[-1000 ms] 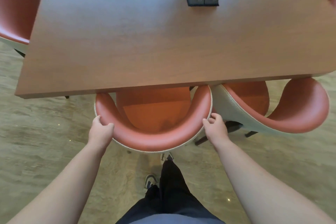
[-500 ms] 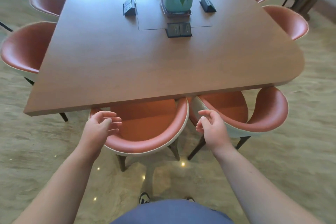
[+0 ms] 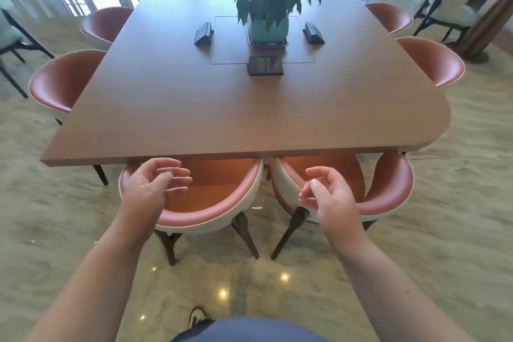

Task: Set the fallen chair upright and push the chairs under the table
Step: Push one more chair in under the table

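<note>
A brown wooden table (image 3: pixel 194 108) fills the middle of the head view. Two orange-red tub chairs stand upright at its near edge, seats partly under the top: the left chair (image 3: pixel 211 211) and the right chair (image 3: pixel 388 189). My left hand (image 3: pixel 155 189) hovers over the left chair's rim, fingers apart and curled, holding nothing. My right hand (image 3: pixel 330 200) floats in front of the right chair's near side, also loosely curled and empty. Neither hand touches a chair.
More orange chairs are tucked in at the left side (image 3: pixel 61 83), far left (image 3: pixel 105 22) and right side (image 3: pixel 433 61). A potted plant (image 3: pixel 266 8) and black socket boxes (image 3: pixel 265 65) sit mid-table. White chairs (image 3: pixel 449 5) stand far right. Glossy marble floor surrounds me.
Both hands let go of the left chair's backrest and drew back, fingers opening. My view pulled back and lifted, so the whole table shows.
</note>
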Available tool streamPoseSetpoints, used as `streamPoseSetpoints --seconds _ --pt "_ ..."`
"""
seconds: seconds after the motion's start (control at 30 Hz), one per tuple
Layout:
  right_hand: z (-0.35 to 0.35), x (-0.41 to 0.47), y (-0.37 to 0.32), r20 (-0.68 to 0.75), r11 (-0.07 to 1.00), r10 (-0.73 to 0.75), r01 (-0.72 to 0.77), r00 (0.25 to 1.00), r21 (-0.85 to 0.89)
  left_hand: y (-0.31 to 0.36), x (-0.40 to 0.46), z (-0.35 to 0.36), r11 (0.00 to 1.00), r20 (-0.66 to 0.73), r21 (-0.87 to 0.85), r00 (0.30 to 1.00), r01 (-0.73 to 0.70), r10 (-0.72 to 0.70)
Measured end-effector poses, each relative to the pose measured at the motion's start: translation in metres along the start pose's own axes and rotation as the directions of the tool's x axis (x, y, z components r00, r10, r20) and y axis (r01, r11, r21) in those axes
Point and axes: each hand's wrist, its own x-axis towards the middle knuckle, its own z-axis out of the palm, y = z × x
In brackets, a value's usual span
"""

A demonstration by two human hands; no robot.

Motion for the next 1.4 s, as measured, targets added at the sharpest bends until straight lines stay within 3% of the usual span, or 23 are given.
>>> streamPoseSetpoints --seconds 0.23,0.53,0.83,1.07,1.4 --pt "0.011 -0.006 -0.010 0.064 1.000 -0.024 0.025 0.998 -0.015 0.013 -0.020 -0.026 0.995 -0.032 -0.031 0.995 -0.096 0.095" --pt "0.106 -0.026 -0.047 0.233 0.996 -0.086 0.088 0.969 0.000 0.000 -0.038 -0.132 0.991 -0.212 -0.090 0.974 -0.102 0.081" --pt "0.297 -0.065 -0.114 0.349 0.961 -0.273 0.273 0.897 0.049 0.007 -0.044 -0.322 0.973 -0.395 -0.117 0.909 -0.198 0.137" --pt "0.469 -0.101 -0.154 0.423 0.967 -0.253 0.219 0.870 0.129 0.011 -0.034 -0.487 0.968 -0.503 -0.078 0.848 -0.237 0.167" --pt "0.617 -0.063 -0.174 0.447 0.964 -0.264 0.248 0.855 0.096 -0.007 0.068 -0.602 0.960 -0.509 -0.131 0.848 -0.248 0.150"
